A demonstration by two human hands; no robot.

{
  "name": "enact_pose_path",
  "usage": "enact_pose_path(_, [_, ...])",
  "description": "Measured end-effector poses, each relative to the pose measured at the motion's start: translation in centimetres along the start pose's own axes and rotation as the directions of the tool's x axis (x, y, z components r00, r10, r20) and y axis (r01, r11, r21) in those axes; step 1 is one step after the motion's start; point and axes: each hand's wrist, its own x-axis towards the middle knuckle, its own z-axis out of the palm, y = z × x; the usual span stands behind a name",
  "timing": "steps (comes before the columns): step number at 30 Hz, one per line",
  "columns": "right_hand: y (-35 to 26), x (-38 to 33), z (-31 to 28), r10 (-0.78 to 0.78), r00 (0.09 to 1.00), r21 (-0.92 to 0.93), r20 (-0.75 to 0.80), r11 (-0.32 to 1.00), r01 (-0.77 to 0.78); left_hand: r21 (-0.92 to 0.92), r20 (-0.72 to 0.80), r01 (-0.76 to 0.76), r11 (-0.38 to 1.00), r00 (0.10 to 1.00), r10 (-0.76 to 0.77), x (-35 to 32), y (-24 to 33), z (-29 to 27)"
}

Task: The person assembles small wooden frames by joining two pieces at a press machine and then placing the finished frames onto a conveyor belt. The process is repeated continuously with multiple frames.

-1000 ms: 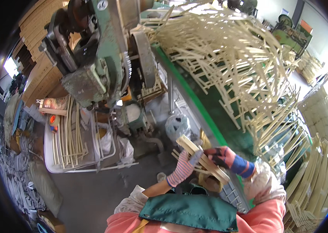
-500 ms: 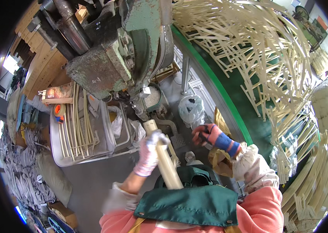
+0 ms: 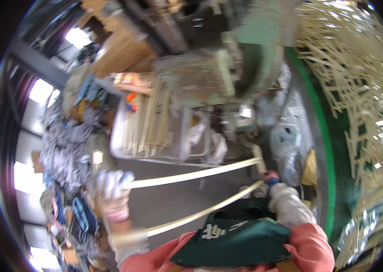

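Observation:
A pale wooden frame (image 3: 196, 175), made of two long bowed strips with a short piece across the right end, stretches between my hands in front of my green apron. My left hand (image 3: 113, 182), in a light striped glove, is closed around its left side; motion blurs the fingers. At the right end, my right hand (image 3: 270, 177) grips the frame near the short crosspiece (image 3: 259, 159). Its fingers are small and partly hidden. Beyond the frame stands a worn green machine (image 3: 196, 77), smeared by motion.
A white plastic tub (image 3: 115, 136) holds pale strips (image 3: 148, 127) and an orange tape roll (image 3: 131, 97). On the right, a green-edged conveyor (image 3: 322, 149) runs beside a big heap of wooden pieces (image 3: 363, 81). A clear plastic bag (image 3: 285, 136) hangs near it. Grey bundles (image 3: 67, 149) lie left.
My hands have moved far apart, the left one outward to the left. The narrow bundle of strips now appears spread into a wide frame, gripped at both ends. The view has swung left.

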Motion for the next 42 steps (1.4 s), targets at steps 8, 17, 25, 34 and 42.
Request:
enact_pose_path(8, [18.2,-2.2,-31.7,0.294,0.871,0.906,-0.393,0.286,0.313,0.953,0.29,-0.195,-0.23,0.803,0.521,-0.8,8.3,-6.8])
enact_pose_path(17, [12.9,-20.6,-74.0,-0.414,0.366,-0.109,-0.833,0.772,0.626,0.926,0.151,0.196,-0.321,0.588,0.794,3.5,17.5,-18.5])
enact_pose_path(25, [-18.0,-16.3,-47.5,-0.115,0.62,0.403,-0.776,0.666,0.628,0.824,0.226,0.318,-0.47,0.575,0.786,8.5,13.6,-19.3])
enact_pose_path(34, [-34.2,-10.5,-25.3,-0.4,0.88,-0.001,-0.255,0.911,0.413,0.869,0.256,0.217,-0.444,0.569,0.781,14.5,8.7,-21.3])
enact_pose_path(42, [-34.6,-9.6,-23.9,-0.542,0.783,-0.151,-0.305,0.839,0.523,0.912,0.2,0.136,-0.387,0.674,0.711,17.9,7.8,-21.9])
